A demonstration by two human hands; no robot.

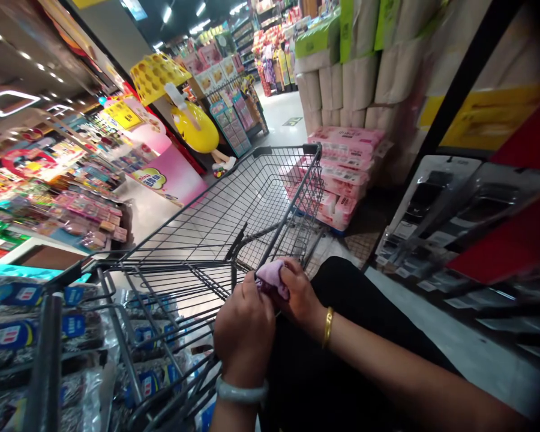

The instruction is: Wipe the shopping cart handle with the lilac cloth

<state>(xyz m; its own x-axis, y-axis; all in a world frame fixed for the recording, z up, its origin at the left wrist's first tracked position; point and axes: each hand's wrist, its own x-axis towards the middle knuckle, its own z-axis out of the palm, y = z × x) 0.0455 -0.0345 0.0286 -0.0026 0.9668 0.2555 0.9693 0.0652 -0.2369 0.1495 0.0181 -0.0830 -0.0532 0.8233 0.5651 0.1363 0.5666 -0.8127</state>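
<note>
Both my hands meet over a small pale-purple cloth (pixel 270 276) just above my dark-clad lap. My left hand (pixel 243 327), with a pale bangle on its wrist, is closed on the cloth's near side. My right hand (pixel 300 295), with a gold bangle on its wrist, pinches the cloth from the right. Directly in front of the hands stands a dark wire shopping cart (pixel 256 204); its basket looks bare.
Packaged goods (pixel 13 336) fill the lower left beside the cart. Pink packs (pixel 346 162) and stacked paper rolls (pixel 355 78) stand ahead on the right. A shelf of boxed items (pixel 454 216) runs along the right. Colourful store displays (pixel 72 180) line the left aisle.
</note>
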